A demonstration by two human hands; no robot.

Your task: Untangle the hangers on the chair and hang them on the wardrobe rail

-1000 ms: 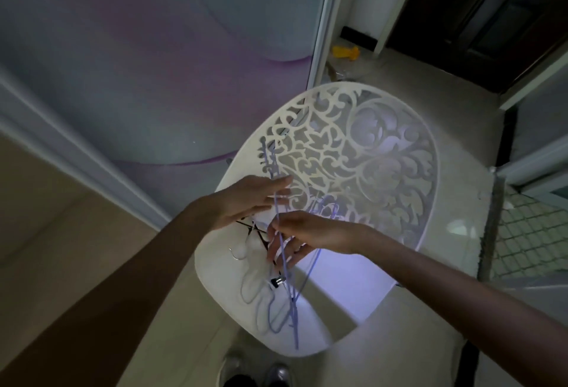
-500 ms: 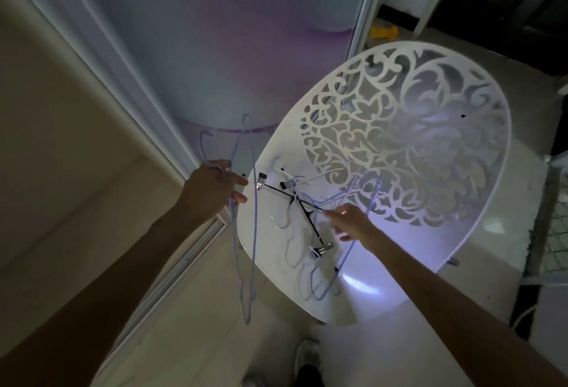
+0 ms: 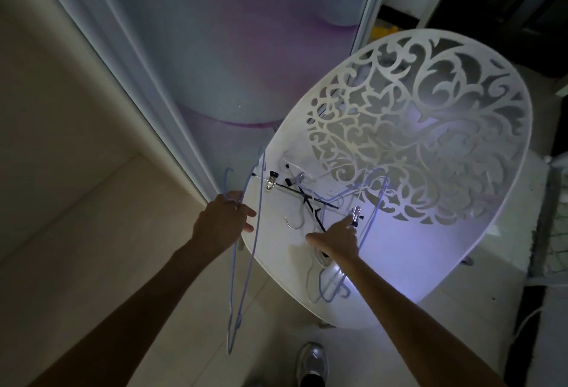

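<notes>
The left hand [image 3: 222, 220] is curled round the necks of thin lilac wire hangers [image 3: 242, 266], holding them just off the left edge of the chair [image 3: 430, 233]. Their hooks stick up above the knuckles and their long triangular frames hang down past the forearm, over the floor. They look like two, though the overlapping wires make the count uncertain. Two fingertips of this hand poke out to the right, loosely extended.

The right hand [image 3: 336, 240] reaches over the seat with its index finger stretched forward, the tip touching a small shiny metal clip [image 3: 356, 214]; the thumb is spread out to the left and the remaining fingers are hidden under the hand, so I cannot tell whether it has hold of anything.

On the seat lies a tangle. A black clip hanger [image 3: 307, 199] with slim straight bars crosses itself, carrying a second metal clip [image 3: 271, 180] near the left rim, and a bare silver hook [image 3: 292, 223] curls below it. More lilac wire hangers [image 3: 329, 282] lie looped beneath and around the right wrist, one rising along the backrest; their number cannot be counted.

The chair is white, smooth and oval, moulded in one piece, its backrest cut through with scrolling leaf openwork. Behind it stands a pale sliding door panel [image 3: 215, 48] with a mauve swirl. A grey shoe [image 3: 312, 365] shows on the tiled floor [image 3: 92, 233].
</notes>
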